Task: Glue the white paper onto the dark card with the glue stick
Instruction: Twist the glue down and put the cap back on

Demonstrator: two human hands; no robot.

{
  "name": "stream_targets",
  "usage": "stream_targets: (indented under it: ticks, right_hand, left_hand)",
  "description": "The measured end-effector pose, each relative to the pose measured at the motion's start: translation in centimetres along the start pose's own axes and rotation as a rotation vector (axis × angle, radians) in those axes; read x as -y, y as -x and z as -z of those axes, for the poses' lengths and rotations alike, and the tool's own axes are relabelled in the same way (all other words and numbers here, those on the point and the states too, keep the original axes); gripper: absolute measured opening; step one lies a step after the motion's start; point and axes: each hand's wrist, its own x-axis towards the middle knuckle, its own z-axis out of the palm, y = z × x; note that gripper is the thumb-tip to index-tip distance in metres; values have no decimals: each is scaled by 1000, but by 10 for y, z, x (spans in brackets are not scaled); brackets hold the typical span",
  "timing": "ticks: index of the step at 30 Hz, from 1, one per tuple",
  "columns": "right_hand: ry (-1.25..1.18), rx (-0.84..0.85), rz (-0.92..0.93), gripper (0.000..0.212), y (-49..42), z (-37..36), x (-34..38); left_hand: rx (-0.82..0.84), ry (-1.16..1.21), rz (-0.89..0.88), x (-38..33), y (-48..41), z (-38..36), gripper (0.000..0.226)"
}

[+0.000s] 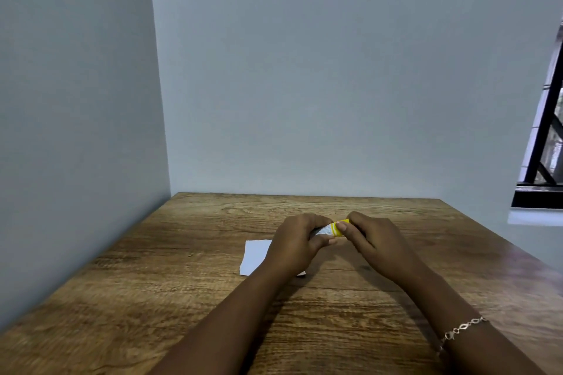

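— What is nearest on your feed?
— I see a bracelet (461, 330) on the right wrist. Both forearms reach forward over the wooden table (182, 298).
— And the paper?
— The white paper (256, 256) lies flat on the table, partly hidden under the left hand (297, 242).
— How do the hands hold?
— The left hand's fingers are curled around the body of the glue stick (326, 230), just past the paper. The right hand (371, 237) pinches the yellow cap (338, 227) between thumb and fingers. I cannot tell if the cap is loose.
— Farther back?
— A grey-blue wall (304, 70), and a window (545, 131) at the far right.
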Motion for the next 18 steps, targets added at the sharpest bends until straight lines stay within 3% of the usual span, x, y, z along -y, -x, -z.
stream_targets:
  ticks: [3, 9, 18]
  right_hand:
    - [-40, -31, 37, 10, 1, 0, 5]
    - [15, -23, 92, 16, 1, -3, 5]
    - [131, 1, -8, 33, 3, -5, 7]
  left_hand:
    - [66, -17, 19, 1, -2, 5, 19]
    - [102, 55, 28, 1, -1, 10, 18]
    - [-2, -176, -126, -3, 2, 7, 20]
